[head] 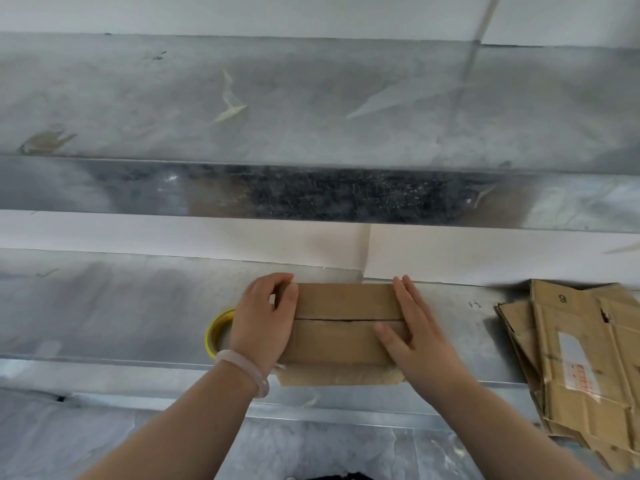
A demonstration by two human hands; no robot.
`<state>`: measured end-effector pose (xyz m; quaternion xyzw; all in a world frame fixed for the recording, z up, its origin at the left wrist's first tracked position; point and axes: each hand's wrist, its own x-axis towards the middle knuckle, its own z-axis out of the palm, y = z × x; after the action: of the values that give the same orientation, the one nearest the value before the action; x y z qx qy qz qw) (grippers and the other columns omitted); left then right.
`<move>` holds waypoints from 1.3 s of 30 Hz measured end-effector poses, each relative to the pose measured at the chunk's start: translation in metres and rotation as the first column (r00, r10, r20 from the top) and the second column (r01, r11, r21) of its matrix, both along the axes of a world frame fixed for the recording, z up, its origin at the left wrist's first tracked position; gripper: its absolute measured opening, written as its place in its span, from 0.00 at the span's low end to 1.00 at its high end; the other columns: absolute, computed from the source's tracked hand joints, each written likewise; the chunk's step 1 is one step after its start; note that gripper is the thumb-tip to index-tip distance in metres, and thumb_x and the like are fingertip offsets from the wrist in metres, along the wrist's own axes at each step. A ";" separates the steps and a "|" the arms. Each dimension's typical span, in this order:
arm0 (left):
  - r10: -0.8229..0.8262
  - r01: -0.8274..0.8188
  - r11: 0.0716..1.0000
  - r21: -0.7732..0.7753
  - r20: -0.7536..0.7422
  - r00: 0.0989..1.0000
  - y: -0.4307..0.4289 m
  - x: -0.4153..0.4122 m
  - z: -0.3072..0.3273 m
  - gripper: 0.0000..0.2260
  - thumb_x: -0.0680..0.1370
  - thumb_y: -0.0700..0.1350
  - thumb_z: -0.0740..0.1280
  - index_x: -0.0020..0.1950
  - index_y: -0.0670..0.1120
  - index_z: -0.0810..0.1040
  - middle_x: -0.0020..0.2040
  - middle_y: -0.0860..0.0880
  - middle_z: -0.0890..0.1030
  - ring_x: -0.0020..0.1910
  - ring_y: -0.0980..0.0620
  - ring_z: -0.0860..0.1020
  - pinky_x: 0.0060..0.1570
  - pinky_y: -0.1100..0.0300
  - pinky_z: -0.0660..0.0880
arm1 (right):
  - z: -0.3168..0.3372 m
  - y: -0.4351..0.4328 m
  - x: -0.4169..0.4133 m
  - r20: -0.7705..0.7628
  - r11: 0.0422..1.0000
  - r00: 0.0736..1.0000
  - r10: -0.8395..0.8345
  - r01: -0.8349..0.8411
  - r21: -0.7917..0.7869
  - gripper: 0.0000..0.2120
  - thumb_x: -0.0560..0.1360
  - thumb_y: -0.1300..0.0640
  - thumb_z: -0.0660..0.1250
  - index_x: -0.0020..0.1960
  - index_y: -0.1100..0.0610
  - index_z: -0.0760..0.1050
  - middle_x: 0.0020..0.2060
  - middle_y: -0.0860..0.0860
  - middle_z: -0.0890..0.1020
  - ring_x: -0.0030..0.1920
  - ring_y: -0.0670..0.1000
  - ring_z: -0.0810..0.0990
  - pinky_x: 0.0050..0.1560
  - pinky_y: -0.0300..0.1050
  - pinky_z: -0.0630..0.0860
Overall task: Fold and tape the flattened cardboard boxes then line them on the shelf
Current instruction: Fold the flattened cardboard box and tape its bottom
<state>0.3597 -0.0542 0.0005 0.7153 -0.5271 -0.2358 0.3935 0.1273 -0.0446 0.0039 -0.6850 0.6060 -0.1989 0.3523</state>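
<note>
Yellow tape roll sits handy at the shelf front edge. Left hand curls round the box end, right hand presses flat, keeping the flaps closed for taping. Flattened boxes lie stacked at the right.

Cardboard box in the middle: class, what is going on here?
A person steadies a folded cardboard box on the metal shelf. The left hand grips its left end; the right hand presses flat on its closed top flaps. No tape shows on the seam. A yellow tape roll lies partly hidden behind the left hand, and flattened boxes are stacked to the right.
</note>
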 end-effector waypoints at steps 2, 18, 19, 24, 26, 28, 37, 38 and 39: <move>-0.095 0.091 0.994 0.062 0.069 0.993 0.004 0.002 0.006 0.14 0.81 0.51 0.60 0.65 0.52 0.74 0.61 0.56 0.75 0.62 0.57 0.72 0.63 0.63 0.66 | 0.004 -0.005 -0.001 -0.131 0.999 0.991 0.040 -0.039 0.012 0.32 0.80 0.40 0.55 0.79 0.40 0.44 0.76 0.33 0.42 0.75 0.41 0.54 0.74 0.44 0.59; -0.586 0.615 0.730 0.298 0.736 0.339 0.012 0.006 0.000 0.24 0.82 0.59 0.44 0.74 0.54 0.65 0.75 0.55 0.64 0.75 0.52 0.61 0.70 0.45 0.54 | -0.004 -0.016 0.008 -0.617 0.804 0.710 0.339 -0.559 -0.202 0.30 0.81 0.36 0.43 0.75 0.49 0.65 0.74 0.43 0.65 0.77 0.49 0.57 0.74 0.53 0.49; -0.580 0.614 0.734 0.291 0.739 0.343 0.011 0.006 -0.001 0.24 0.82 0.59 0.44 0.74 0.54 0.65 0.75 0.55 0.64 0.75 0.52 0.61 0.70 0.46 0.54 | -0.003 -0.017 0.008 -0.622 0.807 0.707 0.335 -0.557 -0.198 0.30 0.81 0.36 0.42 0.75 0.49 0.66 0.74 0.43 0.66 0.77 0.49 0.58 0.73 0.53 0.49; -0.568 0.621 0.733 0.279 0.752 0.333 0.008 0.009 -0.003 0.24 0.82 0.59 0.45 0.76 0.52 0.62 0.76 0.53 0.61 0.76 0.52 0.58 0.73 0.48 0.56 | -0.005 -0.016 0.011 -0.643 0.827 0.699 0.313 -0.534 -0.177 0.31 0.81 0.38 0.37 0.78 0.51 0.58 0.77 0.45 0.61 0.78 0.47 0.53 0.74 0.51 0.49; -0.527 0.594 0.778 0.205 0.728 0.439 0.011 0.008 -0.005 0.26 0.81 0.60 0.48 0.76 0.51 0.61 0.77 0.52 0.58 0.76 0.51 0.57 0.74 0.50 0.52 | -0.006 -0.014 0.010 -0.567 0.869 0.776 0.277 -0.454 -0.197 0.35 0.78 0.33 0.35 0.79 0.50 0.44 0.79 0.46 0.47 0.78 0.44 0.42 0.75 0.47 0.43; -0.439 0.468 0.870 0.155 0.673 0.595 0.015 0.006 -0.010 0.31 0.79 0.63 0.51 0.77 0.49 0.58 0.78 0.49 0.54 0.77 0.49 0.52 0.75 0.51 0.51 | -0.007 -0.011 0.012 -0.523 0.909 0.819 0.235 -0.376 -0.180 0.39 0.75 0.31 0.37 0.78 0.51 0.36 0.77 0.45 0.37 0.77 0.43 0.35 0.76 0.45 0.37; -0.339 0.344 0.938 0.039 0.303 0.890 0.015 0.002 -0.005 0.29 0.77 0.59 0.56 0.77 0.55 0.56 0.78 0.59 0.48 0.75 0.63 0.49 0.71 0.70 0.50 | -0.006 -0.014 0.012 -0.302 0.965 0.941 0.152 -0.207 -0.159 0.34 0.76 0.37 0.41 0.79 0.46 0.42 0.75 0.34 0.41 0.74 0.35 0.38 0.77 0.42 0.43; -0.242 0.251 0.968 -0.021 0.198 0.950 0.018 -0.001 -0.006 0.29 0.78 0.56 0.60 0.77 0.56 0.55 0.78 0.59 0.47 0.74 0.63 0.51 0.69 0.72 0.52 | -0.006 -0.010 0.013 -0.223 0.981 0.971 0.086 -0.121 -0.149 0.32 0.78 0.39 0.46 0.79 0.45 0.40 0.75 0.33 0.39 0.74 0.34 0.38 0.77 0.41 0.43; -0.126 0.128 0.991 -0.024 0.085 0.988 0.019 -0.004 -0.007 0.30 0.79 0.54 0.63 0.77 0.57 0.53 0.78 0.58 0.47 0.74 0.60 0.52 0.68 0.69 0.54 | -0.005 -0.006 0.015 -0.142 0.994 0.990 -0.012 -0.004 -0.110 0.32 0.80 0.41 0.50 0.78 0.44 0.37 0.75 0.34 0.37 0.74 0.35 0.39 0.76 0.41 0.45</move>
<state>0.3555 -0.0348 -0.0062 0.6836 -0.5910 -0.2227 0.3657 0.1424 -0.0503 -0.0015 -0.7145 0.6190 -0.1834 0.2696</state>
